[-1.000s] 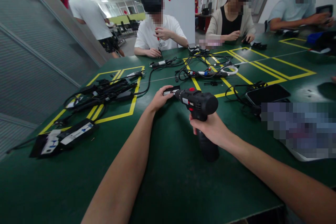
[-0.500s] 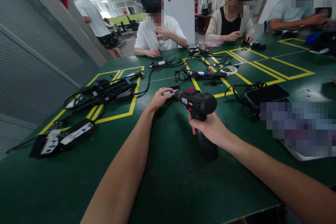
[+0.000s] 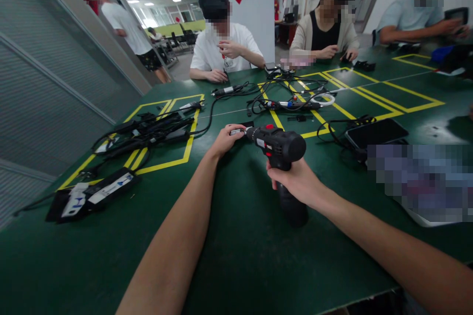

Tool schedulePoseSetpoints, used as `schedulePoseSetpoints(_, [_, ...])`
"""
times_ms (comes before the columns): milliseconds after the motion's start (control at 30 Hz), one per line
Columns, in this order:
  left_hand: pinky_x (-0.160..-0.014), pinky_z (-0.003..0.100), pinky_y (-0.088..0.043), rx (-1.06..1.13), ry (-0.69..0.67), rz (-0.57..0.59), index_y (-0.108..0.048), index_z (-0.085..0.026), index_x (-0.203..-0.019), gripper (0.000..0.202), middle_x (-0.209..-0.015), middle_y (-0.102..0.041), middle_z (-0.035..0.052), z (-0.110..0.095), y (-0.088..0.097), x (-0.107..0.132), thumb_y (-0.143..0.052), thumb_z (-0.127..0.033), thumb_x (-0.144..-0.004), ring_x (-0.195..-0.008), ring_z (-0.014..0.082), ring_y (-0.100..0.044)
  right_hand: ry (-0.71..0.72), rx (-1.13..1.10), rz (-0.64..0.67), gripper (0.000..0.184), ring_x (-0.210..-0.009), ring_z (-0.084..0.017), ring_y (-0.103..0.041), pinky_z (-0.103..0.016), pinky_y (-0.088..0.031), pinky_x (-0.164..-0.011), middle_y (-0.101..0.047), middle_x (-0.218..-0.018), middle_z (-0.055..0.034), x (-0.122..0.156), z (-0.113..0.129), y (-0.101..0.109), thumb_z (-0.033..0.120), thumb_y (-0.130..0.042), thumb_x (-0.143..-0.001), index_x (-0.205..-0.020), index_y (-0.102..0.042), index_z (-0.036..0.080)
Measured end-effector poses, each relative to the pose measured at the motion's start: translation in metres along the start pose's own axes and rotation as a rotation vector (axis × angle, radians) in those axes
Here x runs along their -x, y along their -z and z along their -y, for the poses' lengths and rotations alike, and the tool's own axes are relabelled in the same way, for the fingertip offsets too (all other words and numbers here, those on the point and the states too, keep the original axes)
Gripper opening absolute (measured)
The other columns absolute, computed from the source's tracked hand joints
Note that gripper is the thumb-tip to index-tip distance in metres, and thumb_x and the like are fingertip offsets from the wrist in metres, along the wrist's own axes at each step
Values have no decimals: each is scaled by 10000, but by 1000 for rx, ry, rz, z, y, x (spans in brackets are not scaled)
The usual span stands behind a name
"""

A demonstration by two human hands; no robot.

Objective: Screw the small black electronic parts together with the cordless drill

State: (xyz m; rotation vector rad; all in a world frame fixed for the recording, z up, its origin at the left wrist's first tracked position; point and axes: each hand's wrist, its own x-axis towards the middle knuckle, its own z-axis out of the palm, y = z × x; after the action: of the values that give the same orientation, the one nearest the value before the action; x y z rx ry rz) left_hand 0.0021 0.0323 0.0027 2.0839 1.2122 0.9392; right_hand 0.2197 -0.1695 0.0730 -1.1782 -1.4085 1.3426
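My right hand (image 3: 291, 179) is wrapped round the grip of a black cordless drill (image 3: 279, 142) with red details. The drill lies level, its chuck pointing left toward my left hand (image 3: 224, 141). My left hand's fingers are closed on a small silver-and-black part (image 3: 237, 132) at the tip of the drill. The bit meets or nearly meets this part; the drill body and my fingers hide the exact contact. A flat black piece (image 3: 247, 124) lies just behind it on the green table (image 3: 236, 256).
Black cables and tools (image 3: 148, 130) lie in a yellow-taped area at left, near black packets with white labels (image 3: 107, 189). More cables (image 3: 284, 103) lie ahead. At right are a phone (image 3: 377, 133) and a blurred-out object (image 3: 424, 182). Several people sit across the table.
The view has shifted very slightly. Both hands, the drill and the small part keep the same places relative to each other.
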Motion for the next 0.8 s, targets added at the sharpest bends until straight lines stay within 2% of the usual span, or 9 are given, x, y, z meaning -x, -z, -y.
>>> schedulePoseSetpoints(400, [-1074, 364, -348, 31, 48, 16, -662, -222, -1069, 360, -1205, -596, 44, -3, 0, 2, -565, -382, -762, -1148, 216, -519, 0, -5, 15, 47, -562, -134, -568, -283, -435, -552, -577, -695, 7, -1, -3, 0, 172, -570, -743, -787, -579, 186])
schedulePoseSetpoints(800, [-1074, 377, -344, -5, 22, 22, -664, -223, -1075, 361, -1183, -616, 42, -6, 0, 1, -549, -393, -778, -1152, 222, -512, -9, 6, 11, 56, -566, -135, -571, -283, -440, -564, -579, -671, 13, 1, 2, 0, 175, -571, -736, -789, -574, 190])
